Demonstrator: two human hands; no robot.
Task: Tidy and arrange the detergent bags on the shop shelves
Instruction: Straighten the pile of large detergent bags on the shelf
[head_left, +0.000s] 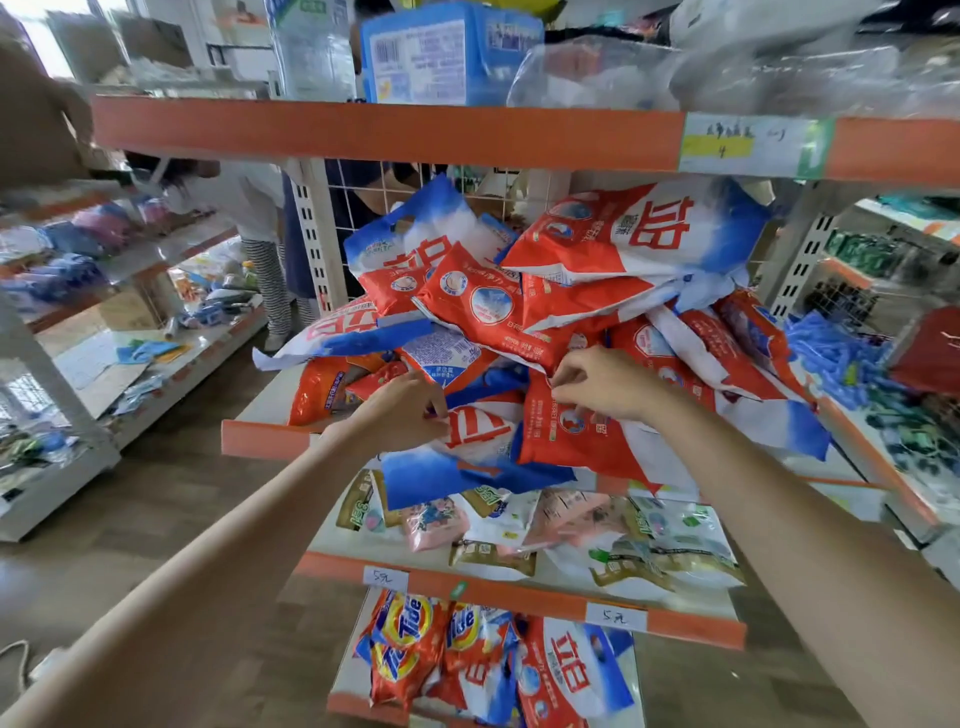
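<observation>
Frame centre: my left hand (410, 410) and right hand (602, 384) pinch bags (566, 431); tugging could topple the overhanging pile (545, 306).

A shop aisle with a brown wood-look floor (171, 499). White metal shelving with orange edge strips (384, 132) stands ahead; a lower shelf unit (171, 364) lines the left, under bright daylight.

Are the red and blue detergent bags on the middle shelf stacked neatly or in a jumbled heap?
Jumbled. The detergent bags lie tilted and overlapping at all angles, and one blue-ended bag hangs over the middle shelf edge.
</observation>
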